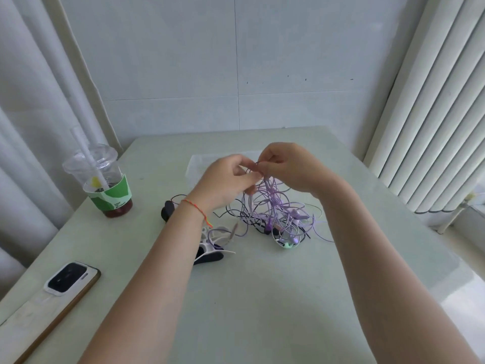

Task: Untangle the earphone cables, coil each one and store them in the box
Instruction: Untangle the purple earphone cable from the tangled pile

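Pale green table (262,298): it filled the lower two thirds of the frame as I watched, carrying everything else.
Clear box (195,164): a see-through plastic tray sat at the far middle of the table, partly hidden behind both hands; I could not tell what lay in it.
Cable tangle (275,214): lilac, black and white earphone cables formed one knotted heap at the centre of the frame, its top strands lifted off the table, its lower loops and earbuds resting on it.
Left hand (228,179): I saw it raised above the heap, fingers curled, pinching purple strands at the top of the tangle; a red string circled the wrist.
Right hand (286,166): it met the left, fingertips pinching the same raised strands.
Drink cup (105,179): a clear lidded cup with straw and green sleeve stood at left.
Phone (70,278): it lay face down at lower left.
Clips (207,253): black and white clips lay beside the left forearm.
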`<state>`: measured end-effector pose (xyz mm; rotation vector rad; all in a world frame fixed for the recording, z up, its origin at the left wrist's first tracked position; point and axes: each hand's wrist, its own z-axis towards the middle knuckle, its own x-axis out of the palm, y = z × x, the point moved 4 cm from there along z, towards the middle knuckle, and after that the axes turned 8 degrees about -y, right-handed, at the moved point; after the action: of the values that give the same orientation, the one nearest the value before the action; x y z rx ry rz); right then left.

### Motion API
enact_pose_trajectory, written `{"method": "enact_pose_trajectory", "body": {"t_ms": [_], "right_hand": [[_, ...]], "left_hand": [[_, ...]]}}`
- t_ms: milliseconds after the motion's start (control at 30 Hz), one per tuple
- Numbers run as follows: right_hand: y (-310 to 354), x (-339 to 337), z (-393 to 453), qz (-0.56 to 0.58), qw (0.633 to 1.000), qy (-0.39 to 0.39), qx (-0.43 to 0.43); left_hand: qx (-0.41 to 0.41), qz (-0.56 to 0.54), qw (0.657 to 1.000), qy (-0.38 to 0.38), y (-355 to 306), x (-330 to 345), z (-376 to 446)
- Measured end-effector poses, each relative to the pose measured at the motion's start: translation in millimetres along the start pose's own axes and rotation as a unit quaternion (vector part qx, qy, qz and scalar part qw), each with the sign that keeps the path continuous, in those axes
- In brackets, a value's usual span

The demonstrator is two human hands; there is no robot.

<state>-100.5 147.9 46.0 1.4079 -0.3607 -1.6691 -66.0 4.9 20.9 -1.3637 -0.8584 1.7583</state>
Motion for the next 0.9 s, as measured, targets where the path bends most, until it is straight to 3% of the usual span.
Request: {"method": "enact_pose_trajectory", "body": {"t_ms": [133,267,367,500,567,700,767,900], "right_hand": [[-17.5,3.6,-0.6,-0.037,0.998,0.052,0.017],[-36.2,4.5,-6.9,-0.165,0.971,0.168,0.039],[-46.1,-2.1,-3.2,-0.205,0.966,0.143,0.059],[-54.4,-7.2,3.6,-0.368,0.925,0.056,0.075],[-47.7,-8.4,3.4,-0.333,0.94,0.038,0.06],[-12.7,1.3,-3.2,-0.101,0.992,0.067,-0.024],[-4.8,10.5,-5.5,-0.048,0.996,0.078,-0.024],[-12.3,21.2,-2.0,-0.081,0.993,0.084,-0.008]], "left_hand": [[-0.031,-0.056,0.994,-0.09,23.9,-1.9,11.0],[-0.119,-0.256,0.944,-0.169,41.4,-19.7,15.7],[-0.172,-0.316,0.912,-0.199,51.0,-28.7,16.7],[-0.174,-0.246,0.945,-0.126,49.7,-24.2,16.7],[-0.153,-0.2,0.966,-0.056,44.2,-17.4,14.4],[-0.12,-0.192,0.974,0.022,33.6,-5.0,7.4],[-0.103,-0.213,0.971,0.03,28.8,-2.3,7.1],[-0.085,-0.34,0.936,-0.034,28.5,-9.1,12.7]]}}
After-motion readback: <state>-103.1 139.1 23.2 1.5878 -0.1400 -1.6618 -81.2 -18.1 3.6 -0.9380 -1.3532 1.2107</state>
